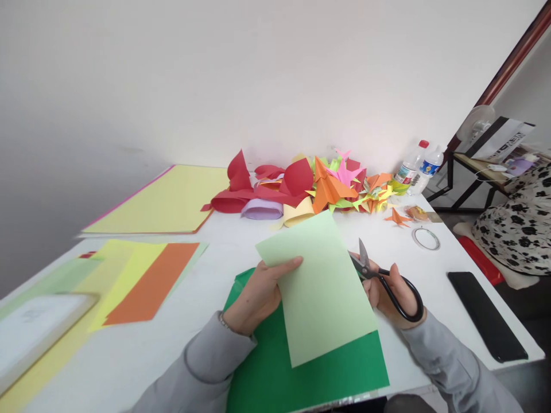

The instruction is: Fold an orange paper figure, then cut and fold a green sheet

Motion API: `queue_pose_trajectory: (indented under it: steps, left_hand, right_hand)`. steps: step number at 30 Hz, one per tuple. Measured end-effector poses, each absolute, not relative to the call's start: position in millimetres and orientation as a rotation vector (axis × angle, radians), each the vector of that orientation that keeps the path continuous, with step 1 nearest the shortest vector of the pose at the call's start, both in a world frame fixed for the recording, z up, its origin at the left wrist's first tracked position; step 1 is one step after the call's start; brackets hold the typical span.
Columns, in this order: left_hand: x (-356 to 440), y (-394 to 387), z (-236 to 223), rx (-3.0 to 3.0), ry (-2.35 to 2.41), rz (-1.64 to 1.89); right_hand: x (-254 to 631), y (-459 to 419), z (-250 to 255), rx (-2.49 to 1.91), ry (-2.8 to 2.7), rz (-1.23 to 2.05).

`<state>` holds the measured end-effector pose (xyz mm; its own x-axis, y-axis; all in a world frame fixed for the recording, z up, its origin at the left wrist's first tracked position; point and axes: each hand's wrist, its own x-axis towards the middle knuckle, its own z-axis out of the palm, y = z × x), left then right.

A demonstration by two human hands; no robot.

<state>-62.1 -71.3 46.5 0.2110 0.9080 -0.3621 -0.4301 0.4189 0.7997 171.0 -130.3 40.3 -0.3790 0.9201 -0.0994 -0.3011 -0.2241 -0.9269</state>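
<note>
My left hand is closed on a sheet of pale green paper, thumb on top and fingers beneath. The sheet is tilted above a larger dark green sheet on the table. At the pale sheet's right edge my right hand grips black-handled scissors. Their blades are spread apart and point up and to the left, close to the paper's edge. Part of my right fingers lies near or behind that edge, so I cannot tell whether they touch the sheet.
Yellow and orange sheets lie left, near a white box. Behind are a pale yellow stack, rolled red paper, folded paper shapes and two bottles. A tape roll and black phone lie right; a person's patterned clothing shows beyond.
</note>
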Motion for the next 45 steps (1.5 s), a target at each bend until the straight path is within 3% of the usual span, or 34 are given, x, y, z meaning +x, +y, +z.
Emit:
queue_pose_trajectory:
  steps: [45]
  left_hand:
    - [-61, -73, 48, 0.555, 0.935, 0.973]
  right_hand:
    - [175, -132, 31, -0.865, -1.133, 1.794]
